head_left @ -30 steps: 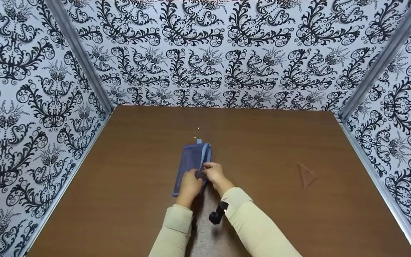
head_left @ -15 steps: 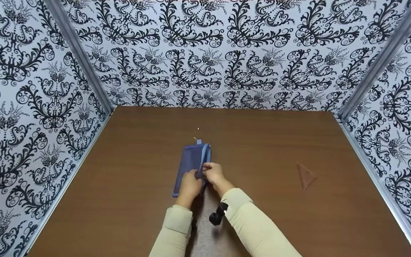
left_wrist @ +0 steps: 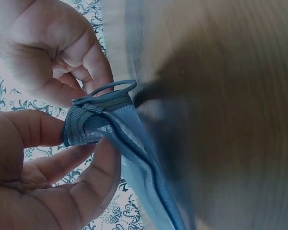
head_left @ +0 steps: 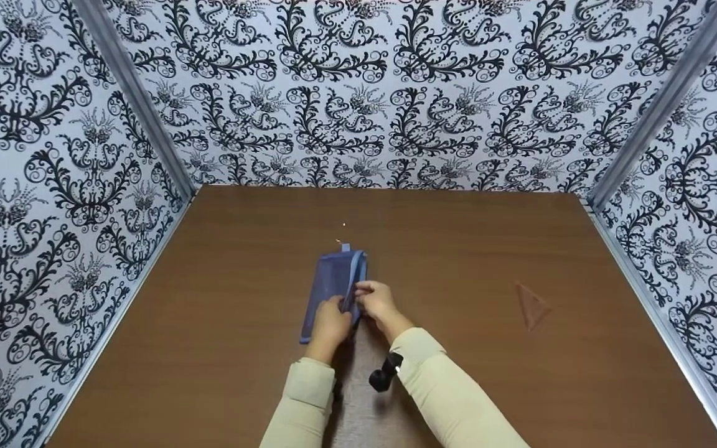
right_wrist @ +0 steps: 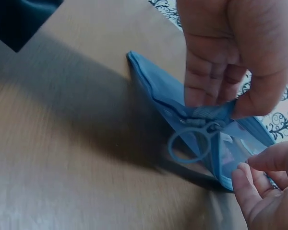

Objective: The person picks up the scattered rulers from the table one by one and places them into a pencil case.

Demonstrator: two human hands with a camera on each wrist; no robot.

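A blue mesh zipper pouch point(head_left: 329, 280) is held up on its edge near the table's middle, its zippered edges parted. My left hand point(head_left: 332, 323) pinches one end of it near the zipper, as the left wrist view shows with thumb and fingers on the band point(left_wrist: 77, 127). A ring-shaped zipper pull point(right_wrist: 170, 148) hangs from that end, between the hands. My right hand point(head_left: 377, 302) is at the opposite edge; thumb and fingertips pinch the pouch's rim in the right wrist view. Whatever lies inside the pouch is hard to make out through the mesh.
A transparent reddish triangular set square point(head_left: 533, 306) lies flat on the brown table point(head_left: 458, 249) to the right. Patterned panels point(head_left: 358, 93) with metal posts enclose the back and sides. A black wrist camera point(head_left: 384, 373) hangs under the right sleeve.
Both hands keep their hold on the pouch almost unchanged. The whole head view has shifted very slightly.
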